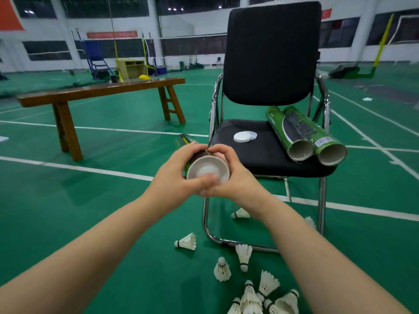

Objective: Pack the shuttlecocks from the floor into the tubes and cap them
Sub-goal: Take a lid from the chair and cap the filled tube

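I hold a green shuttlecock tube (pixel 184 141) with its open mouth toward me; a shuttlecock's white cork (pixel 207 169) shows inside it. My left hand (pixel 179 168) wraps the tube's left side. My right hand (pixel 233 175) grips the right rim, both thumbs meeting under the mouth. Two more green tubes (pixel 299 130) lie open and uncapped on the black chair seat (pixel 249 152), next to two white caps (pixel 243 136). Several white shuttlecocks (pixel 256 295) lie on the green floor below my arms, with single ones (pixel 186 241) scattered near the chair legs.
The chair's chrome frame (pixel 207 225) stands just behind the shuttlecocks. A brown wooden bench (pixel 95 91) is at the left. White court lines cross the green floor (pixel 90 200). Net posts and a cabinet stand far back.
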Available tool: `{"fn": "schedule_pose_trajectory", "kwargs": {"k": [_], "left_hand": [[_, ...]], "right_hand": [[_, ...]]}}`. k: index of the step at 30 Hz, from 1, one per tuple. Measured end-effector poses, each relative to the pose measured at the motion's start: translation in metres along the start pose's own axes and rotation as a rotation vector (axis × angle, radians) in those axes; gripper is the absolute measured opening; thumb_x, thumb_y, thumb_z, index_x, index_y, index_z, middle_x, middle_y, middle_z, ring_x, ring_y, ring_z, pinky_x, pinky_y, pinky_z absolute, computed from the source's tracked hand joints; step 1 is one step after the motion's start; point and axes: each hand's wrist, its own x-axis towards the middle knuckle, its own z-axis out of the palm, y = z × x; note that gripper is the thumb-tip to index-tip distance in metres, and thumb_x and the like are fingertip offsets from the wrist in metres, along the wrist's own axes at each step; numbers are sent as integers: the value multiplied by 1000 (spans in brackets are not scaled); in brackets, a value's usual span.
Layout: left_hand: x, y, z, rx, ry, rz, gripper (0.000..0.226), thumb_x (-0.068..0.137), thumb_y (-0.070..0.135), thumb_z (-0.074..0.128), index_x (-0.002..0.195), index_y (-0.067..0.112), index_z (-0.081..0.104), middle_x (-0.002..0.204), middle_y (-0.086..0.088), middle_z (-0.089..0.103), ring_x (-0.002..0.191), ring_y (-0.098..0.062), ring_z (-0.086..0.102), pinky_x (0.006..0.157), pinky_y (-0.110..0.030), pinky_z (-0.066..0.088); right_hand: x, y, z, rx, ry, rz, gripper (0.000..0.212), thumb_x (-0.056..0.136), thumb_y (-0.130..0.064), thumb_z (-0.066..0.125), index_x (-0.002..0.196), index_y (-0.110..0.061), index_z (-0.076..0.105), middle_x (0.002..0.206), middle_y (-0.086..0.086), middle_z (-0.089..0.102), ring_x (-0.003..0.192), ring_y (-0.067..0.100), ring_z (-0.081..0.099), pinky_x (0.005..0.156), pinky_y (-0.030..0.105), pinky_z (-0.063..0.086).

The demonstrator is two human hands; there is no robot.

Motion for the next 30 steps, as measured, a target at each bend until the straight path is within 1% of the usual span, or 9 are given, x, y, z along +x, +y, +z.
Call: {"fn": "schedule_pose_trajectory", "kwargs": {"k": [3, 5, 9, 12, 14, 18, 24, 28, 30], "left_hand": [[27, 7, 2, 76, -56, 117, 74, 52, 62, 66, 119, 50, 37, 136, 17, 43, 127, -2, 39, 107, -25, 31], [48, 11, 8, 103, -84, 173, 84, 51, 63, 65, 126, 48, 30, 140, 17, 35, 129, 0, 34, 107, -22, 28], [93, 12, 40, 161, -123, 245, 99, 50, 65, 69, 137, 35, 30, 142, 17, 25, 134, -1, 23, 109, -21, 20], [121, 4, 70, 199, -185, 254, 102, 57, 45, 82, 142, 25, 29, 148, 9, 28, 130, 2, 24, 109, -19, 20], [138, -5, 90, 198, -234, 268, 105, 57, 34, 85, 143, 25, 26, 148, 7, 30, 129, 0, 26, 108, -16, 20], [166, -24, 133, 216, -348, 304, 111, 54, 32, 86, 144, 28, 20, 147, 8, 28, 129, -1, 26, 103, -9, 18], [188, -45, 174, 170, -324, 317, 113, 54, 29, 88, 134, 44, 10, 151, 6, 22, 132, 0, 21, 105, -12, 17], [191, -55, 182, 240, -352, 300, 114, 57, 29, 86, 143, 36, 12, 151, 7, 19, 127, 2, 24, 103, -14, 21], [193, -57, 184, 268, -370, 276, 113, 61, 31, 85, 146, 32, 10, 151, 9, 20, 130, -3, 29, 100, -13, 23]], "right_hand": [[10, -15, -20, -175, 26, -87, 77, 60, -10, 85, 112, -48, 43, 120, -17, 54, 108, 3, 57, 92, 21, 48], [16, -20, -37, -308, 65, -122, 83, 66, -12, 83, 123, -51, 37, 128, -22, 48, 117, -1, 49, 98, 17, 42], [28, -19, -80, -657, 148, -101, 91, 74, -23, 78, 146, -36, 22, 156, 1, 21, 143, 12, 19, 111, 25, 24], [35, -8, -112, -853, 149, -60, 88, 80, -26, 72, 148, -31, 16, 159, 3, 13, 144, 15, 14, 107, 23, 21], [38, 1, -131, -941, 116, -3, 86, 83, -26, 69, 149, -28, 14, 159, 3, 9, 145, 15, 11, 111, 27, 20], [44, 16, -165, -1180, 15, 75, 78, 87, -25, 62, 149, -23, 14, 159, 1, 8, 146, 12, -2, 118, 45, 6], [55, 35, -198, -1479, -18, 71, 73, 89, -32, 58, 147, -24, 15, 158, 6, 10, 146, 17, 3, 116, 47, 2], [57, 44, -203, -1564, -17, 76, 73, 88, -37, 58, 146, -25, 17, 157, 2, 16, 142, 19, 24, 114, 53, -1], [57, 45, -203, -1593, -23, 97, 68, 89, -38, 56, 145, -27, 19, 154, -3, 23, 141, 17, 24, 113, 57, -4]]}}
